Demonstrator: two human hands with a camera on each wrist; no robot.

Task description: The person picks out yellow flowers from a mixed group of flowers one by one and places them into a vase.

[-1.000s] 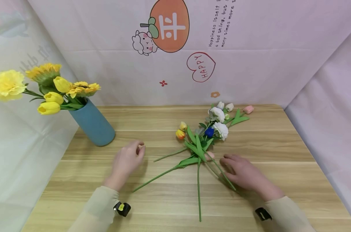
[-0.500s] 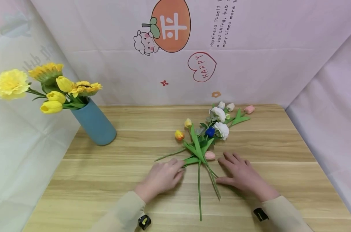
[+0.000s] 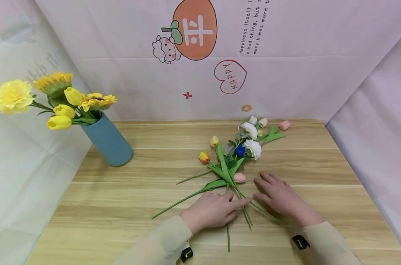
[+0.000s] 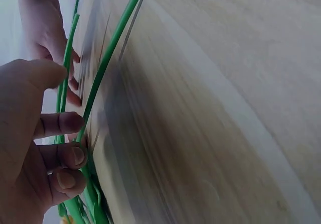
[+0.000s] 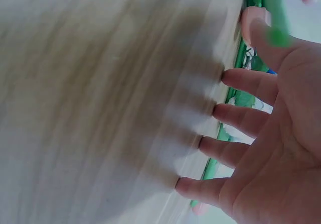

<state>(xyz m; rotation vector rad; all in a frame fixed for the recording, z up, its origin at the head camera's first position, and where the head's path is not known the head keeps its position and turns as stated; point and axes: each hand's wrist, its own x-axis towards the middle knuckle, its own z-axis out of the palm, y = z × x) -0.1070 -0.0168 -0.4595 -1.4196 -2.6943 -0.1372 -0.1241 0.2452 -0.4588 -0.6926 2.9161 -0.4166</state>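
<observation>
My left hand (image 3: 215, 209) reaches over the crossed green stems (image 3: 245, 213) of the tulips, its index finger stretched to the right. In the left wrist view its thumb stands apart from the other fingers (image 4: 67, 153), whose tips are beside or touching a stem (image 4: 108, 53). My right hand (image 3: 281, 197) lies just right of the stems, fingers spread, with fingertips (image 5: 188, 185) on the wood. Around them lie an orange-yellow tulip (image 3: 204, 158), a pale yellow tulip (image 3: 214, 141), a pink tulip (image 3: 239, 178) and a blue flower (image 3: 240, 151).
A blue vase (image 3: 109, 141) holding several yellow flowers (image 3: 64, 110) leans at the left in the head view. Farther back lie white flowers (image 3: 252, 149) and another pink tulip (image 3: 284, 125). White printed cloth (image 3: 137, 81) hangs behind the wooden table (image 3: 121, 198).
My left hand has moved right from near the vase, past the pink tulip's stem, to the middle stems. The yellow and orange tulips have shifted slightly. My right hand has barely moved.
</observation>
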